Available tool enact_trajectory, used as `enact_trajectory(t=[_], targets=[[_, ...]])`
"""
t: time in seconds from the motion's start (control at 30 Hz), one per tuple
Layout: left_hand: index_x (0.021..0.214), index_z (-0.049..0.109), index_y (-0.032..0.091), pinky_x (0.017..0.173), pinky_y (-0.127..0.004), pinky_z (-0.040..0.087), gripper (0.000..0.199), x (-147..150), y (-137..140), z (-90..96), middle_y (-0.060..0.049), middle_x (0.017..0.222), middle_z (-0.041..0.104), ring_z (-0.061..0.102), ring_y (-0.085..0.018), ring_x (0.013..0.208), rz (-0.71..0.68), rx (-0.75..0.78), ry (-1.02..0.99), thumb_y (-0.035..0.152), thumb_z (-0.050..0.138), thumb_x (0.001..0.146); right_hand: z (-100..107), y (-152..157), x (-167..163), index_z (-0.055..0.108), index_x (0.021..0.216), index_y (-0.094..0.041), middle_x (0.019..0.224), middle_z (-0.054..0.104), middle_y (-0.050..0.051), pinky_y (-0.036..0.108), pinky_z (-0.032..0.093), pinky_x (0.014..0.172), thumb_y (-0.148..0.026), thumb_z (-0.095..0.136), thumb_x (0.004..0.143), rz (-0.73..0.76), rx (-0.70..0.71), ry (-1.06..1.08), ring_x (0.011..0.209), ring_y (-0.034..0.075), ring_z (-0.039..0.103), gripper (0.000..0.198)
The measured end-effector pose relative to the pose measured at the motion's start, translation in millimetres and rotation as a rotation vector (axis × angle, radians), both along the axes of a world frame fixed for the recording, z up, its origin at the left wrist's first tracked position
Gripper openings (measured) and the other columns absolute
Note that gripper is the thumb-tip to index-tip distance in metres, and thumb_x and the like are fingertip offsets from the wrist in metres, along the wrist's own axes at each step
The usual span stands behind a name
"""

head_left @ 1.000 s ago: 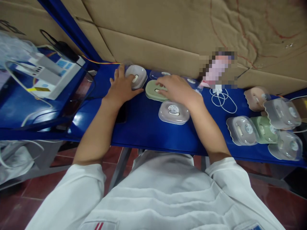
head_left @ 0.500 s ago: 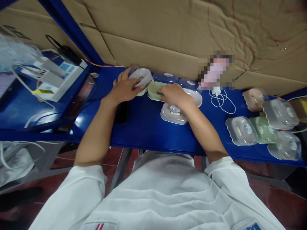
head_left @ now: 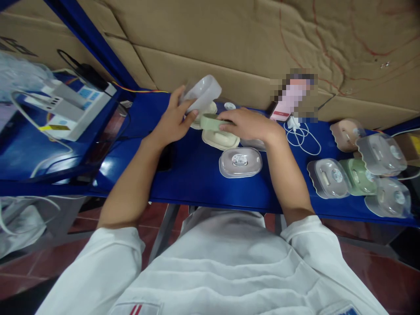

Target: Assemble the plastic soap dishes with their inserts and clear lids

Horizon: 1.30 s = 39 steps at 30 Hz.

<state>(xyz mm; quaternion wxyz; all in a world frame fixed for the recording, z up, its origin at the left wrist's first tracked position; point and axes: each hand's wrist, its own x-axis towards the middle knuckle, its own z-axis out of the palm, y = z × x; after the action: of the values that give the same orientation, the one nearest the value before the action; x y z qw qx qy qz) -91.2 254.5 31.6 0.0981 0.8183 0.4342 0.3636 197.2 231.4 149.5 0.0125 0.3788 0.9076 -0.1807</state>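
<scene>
My left hand (head_left: 173, 120) is closed on a translucent whitish oval dish (head_left: 205, 92), tilted and raised above the bench. My right hand (head_left: 249, 124) grips a green oval soap-dish tray (head_left: 209, 123) by its right end. Just under the green tray lies a cream soap-dish base (head_left: 221, 141), with the tray partly covering it. Another cream piece (head_left: 212, 107) shows behind, mostly hidden. Nearer to me rests a greyish soap dish (head_left: 240, 162) with a clear lid and a round label. A further dish (head_left: 254, 143) is partly hidden by my right hand.
Several lidded soap dishes, including a green one (head_left: 359, 177) and a peach one (head_left: 347, 134), stand at the right of the blue bench (head_left: 197, 183). A phone (head_left: 290, 98) with a white cable (head_left: 310, 144) leans against the cardboard (head_left: 210, 61). Power strips (head_left: 85, 113) lie left.
My left hand has lifted and tilted the whitish dish up and to the right. My right hand has raised the green tray, uncovering the cream base beneath.
</scene>
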Motion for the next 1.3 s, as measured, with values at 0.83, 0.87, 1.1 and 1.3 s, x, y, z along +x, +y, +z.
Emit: enact_trajectory(t=[0.83,0.87,1.1,1.3], targets=[[0.14,0.071,0.027,0.117,-0.053,0.051,0.036,86,-94,45.3,-0.013,0.148,0.069,0.066,-0.033,0.135,-0.346,0.163,0.291,0.046,0.055,0.113,-50,-36,97,0.069,0.141,-0.014,0.148,0.07,0.019,0.044,0.056,0.111,-0.007,0.075,0.088,-0.309,0.085,-0.166,0.134,0.033,0.069,0.054],[0.14,0.071,0.028,0.115,-0.053,0.051,0.037,94,-104,46.3,-0.013,0.146,0.07,0.068,-0.034,0.13,-0.4,0.17,0.334,0.048,0.06,0.111,-50,-35,99,0.07,0.141,-0.015,0.148,0.071,0.018,0.043,0.055,0.111,-0.01,0.076,0.091,-0.292,0.081,-0.135,0.134,0.032,0.069,0.051],[0.149,0.065,0.03,0.119,-0.051,0.043,0.048,117,-122,34.2,-0.015,0.155,0.064,0.062,-0.036,0.138,-0.483,0.135,0.484,0.039,0.075,0.103,-42,-40,116,0.067,0.151,-0.02,0.149,0.073,0.011,0.043,0.054,0.115,-0.029,0.056,0.11,-0.242,0.022,0.129,0.135,0.029,0.072,0.043],[0.147,0.066,0.028,0.12,-0.052,0.043,0.043,109,-118,33.2,-0.011,0.155,0.066,0.062,-0.033,0.136,-0.503,0.014,0.265,0.048,0.067,0.108,-49,-69,118,0.065,0.152,-0.022,0.155,0.069,0.011,0.05,0.047,0.125,-0.03,0.045,0.113,-0.269,0.253,0.276,0.146,0.027,0.063,0.045]])
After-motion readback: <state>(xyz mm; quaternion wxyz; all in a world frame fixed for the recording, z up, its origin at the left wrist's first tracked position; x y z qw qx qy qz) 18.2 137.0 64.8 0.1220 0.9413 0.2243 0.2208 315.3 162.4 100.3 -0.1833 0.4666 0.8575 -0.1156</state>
